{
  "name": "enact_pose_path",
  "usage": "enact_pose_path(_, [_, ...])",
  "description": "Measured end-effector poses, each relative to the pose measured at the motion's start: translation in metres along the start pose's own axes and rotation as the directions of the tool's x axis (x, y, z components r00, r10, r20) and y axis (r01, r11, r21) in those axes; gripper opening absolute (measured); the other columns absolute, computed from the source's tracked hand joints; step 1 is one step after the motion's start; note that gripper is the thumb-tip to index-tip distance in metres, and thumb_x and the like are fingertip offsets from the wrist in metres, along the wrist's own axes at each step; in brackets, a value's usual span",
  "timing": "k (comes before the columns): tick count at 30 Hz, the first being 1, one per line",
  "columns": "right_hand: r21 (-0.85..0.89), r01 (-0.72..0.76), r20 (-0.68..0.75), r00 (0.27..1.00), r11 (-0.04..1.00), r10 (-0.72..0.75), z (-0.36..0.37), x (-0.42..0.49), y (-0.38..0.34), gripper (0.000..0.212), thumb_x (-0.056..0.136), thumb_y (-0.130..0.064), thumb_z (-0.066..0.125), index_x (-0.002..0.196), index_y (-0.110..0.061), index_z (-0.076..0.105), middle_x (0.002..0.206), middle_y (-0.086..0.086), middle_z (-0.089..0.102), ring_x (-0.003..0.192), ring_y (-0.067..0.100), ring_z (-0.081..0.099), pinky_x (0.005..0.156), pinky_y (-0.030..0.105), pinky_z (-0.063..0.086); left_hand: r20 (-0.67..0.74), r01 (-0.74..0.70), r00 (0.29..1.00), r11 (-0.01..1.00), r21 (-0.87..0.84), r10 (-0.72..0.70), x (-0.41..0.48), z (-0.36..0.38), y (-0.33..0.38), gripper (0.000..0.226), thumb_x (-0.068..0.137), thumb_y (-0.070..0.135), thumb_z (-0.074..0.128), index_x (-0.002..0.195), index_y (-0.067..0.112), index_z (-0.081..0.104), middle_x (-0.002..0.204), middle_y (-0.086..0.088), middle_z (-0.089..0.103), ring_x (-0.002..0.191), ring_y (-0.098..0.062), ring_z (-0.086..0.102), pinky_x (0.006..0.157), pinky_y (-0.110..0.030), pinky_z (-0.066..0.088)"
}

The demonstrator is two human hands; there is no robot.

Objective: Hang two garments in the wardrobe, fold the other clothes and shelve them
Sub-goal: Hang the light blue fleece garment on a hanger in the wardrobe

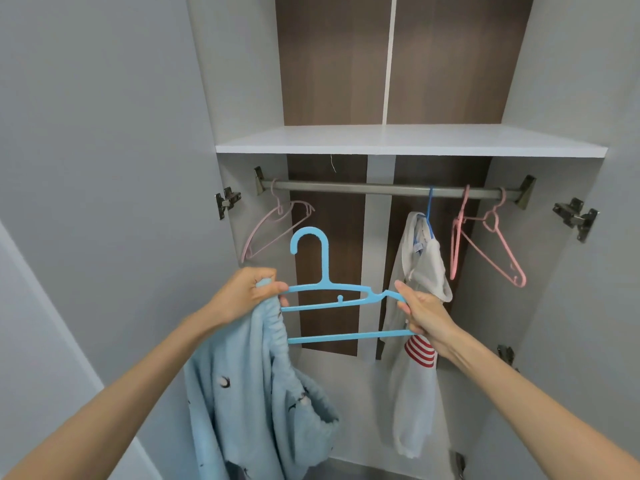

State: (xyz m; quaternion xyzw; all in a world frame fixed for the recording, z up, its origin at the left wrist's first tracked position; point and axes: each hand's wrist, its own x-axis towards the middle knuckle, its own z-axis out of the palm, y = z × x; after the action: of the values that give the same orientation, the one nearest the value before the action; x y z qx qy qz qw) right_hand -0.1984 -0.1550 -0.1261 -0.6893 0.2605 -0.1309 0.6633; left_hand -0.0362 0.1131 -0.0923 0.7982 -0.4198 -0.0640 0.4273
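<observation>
Hanger (325,288) in grip of left hand (242,294), with blue fleece (242,393), and right hand (424,315); white garment (412,393) label (418,247) illegible.

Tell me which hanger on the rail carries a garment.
The dark blue hanger, holding the white garment; the pink hangers either side hang bare.

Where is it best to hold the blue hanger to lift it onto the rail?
Probably the straight neck under the hook of the blue hanger, from below: the hook stands upright and the rail is above. The right hand pinches its right end; the left hand grips the blue garment.
</observation>
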Motion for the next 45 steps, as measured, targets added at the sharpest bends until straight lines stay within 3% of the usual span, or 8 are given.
enact_pose_path(10, [-0.213, 0.133, -0.146, 0.975, 0.968, -0.166, 0.017, 0.016, 0.012, 0.039, 0.096, -0.035, 0.051, 0.065, -0.013, 0.06, 0.066, 0.002, 0.053, 0.065, 0.012, 0.049, 0.064, 0.021, 0.044, 0.044, -0.006, 0.999, 0.996, 0.088, 0.002, 0.014, 0.038, -0.003, 0.044, 0.088, 0.032, 0.065, 0.058, 0.014, 0.037, 0.063, 0.002, 0.069, 0.07, -0.008, 0.071, 0.056, -0.016, 0.047])
enact_pose_path(17, [-0.407, 0.479, -0.547, 0.554, 0.778, -0.628, 0.052, 0.002, 0.051, 0.025, 0.084, -0.027, 0.058, 0.103, -0.011, 0.053, 0.105, 0.0, 0.051, 0.091, -0.004, 0.037, 0.083, 0.015, 0.034, 0.014, -0.074, 0.997, 0.965, 0.25, 0.073, 0.022, 0.032, -0.006, 0.048, 0.086, 0.049, 0.057, 0.057, 0.019, 0.034, 0.055, 0.0, 0.039, 0.052, -0.012, 0.037, 0.055, -0.023, 0.031])
enact_pose_path(22, [-0.424, 0.57, -0.408, 0.574, 0.704, -0.71, 0.06, 0.002, 0.076, 0.042, 0.084, -0.02, 0.056, 0.125, -0.016, 0.049, 0.141, 0.004, 0.043, 0.129, 0.011, 0.035, 0.109, 0.03, 0.028, -0.039, -0.06, 0.996, 0.949, 0.31, 0.075, 0.02, 0.021, -0.01, 0.047, 0.088, 0.048, 0.054, 0.06, 0.016, 0.034, 0.055, 0.008, 0.029, 0.05, -0.009, 0.028, 0.052, -0.021, 0.026])
enact_pose_path(27, [-0.525, 0.621, -0.205, 0.572, 0.582, -0.794, 0.073, -0.007, 0.101, 0.019, 0.091, -0.032, 0.045, 0.106, -0.04, 0.052, 0.142, -0.022, 0.038, 0.135, 0.001, 0.025, 0.114, 0.016, 0.008, -0.104, -0.028, 0.992, 0.931, 0.364, 0.07, 0.012, 0.014, -0.013, 0.046, 0.088, 0.046, 0.055, 0.057, 0.023, 0.03, 0.051, 0.008, 0.026, 0.046, -0.01, 0.026, 0.047, -0.017, 0.028])
enact_pose_path(32, [-0.428, 0.641, 0.226, 0.759, 0.637, -0.611, 0.101, -0.004, 0.106, 0.03, 0.089, -0.057, 0.039, 0.111, -0.041, 0.052, 0.111, -0.039, 0.044, 0.113, -0.015, 0.04, 0.098, 0.016, 0.04, -0.128, -0.017, 0.989, 0.926, 0.377, 0.07, 0.012, 0.015, -0.008, 0.045, 0.089, 0.044, 0.055, 0.058, 0.023, 0.03, 0.052, 0.008, 0.028, 0.048, -0.01, 0.024, 0.048, -0.017, 0.026])
enact_pose_path(36, [-0.429, 0.623, 0.412, 0.779, 0.654, -0.472, 0.118, 0.004, 0.1, 0.049, 0.083, -0.071, 0.041, 0.115, -0.036, 0.055, 0.101, -0.038, 0.047, 0.103, -0.016, 0.044, 0.08, 0.004, 0.04, -0.12, -0.022, 0.99, 0.921, 0.39, 0.075, 0.014, 0.018, -0.003, 0.041, 0.089, 0.044, 0.054, 0.06, 0.024, 0.032, 0.054, 0.006, 0.033, 0.049, -0.01, 0.028, 0.051, -0.021, 0.028])
enact_pose_path(41, [-0.332, 0.442, 0.575, 0.795, 0.833, -0.193, 0.134, 0.014, 0.106, 0.038, 0.081, -0.042, 0.066, 0.113, -0.021, 0.063, 0.109, -0.008, 0.067, 0.097, 0.004, 0.062, 0.084, 0.021, 0.054, -0.137, -0.04, 0.987, 0.945, 0.325, 0.089, 0.013, 0.02, 0.004, 0.046, 0.089, 0.043, 0.056, 0.059, 0.022, 0.029, 0.055, 0.006, 0.028, 0.051, -0.011, 0.024, 0.052, -0.021, 0.027])
enact_pose_path(45, [-0.505, 0.364, 0.681, 0.726, 0.782, 0.102, 0.126, 0.02, 0.111, 0.023, 0.086, -0.026, 0.064, 0.107, -0.021, 0.056, 0.108, -0.004, 0.063, 0.094, 0.01, 0.059, 0.073, 0.015, 0.047, -0.148, -0.031, 0.986, 0.944, 0.327, 0.083, 0.011, 0.015, 0.006, 0.048, 0.089, 0.043, 0.056, 0.059, 0.021, 0.025, 0.056, 0.006, 0.024, 0.053, -0.011, 0.022, 0.05, -0.02, 0.023])
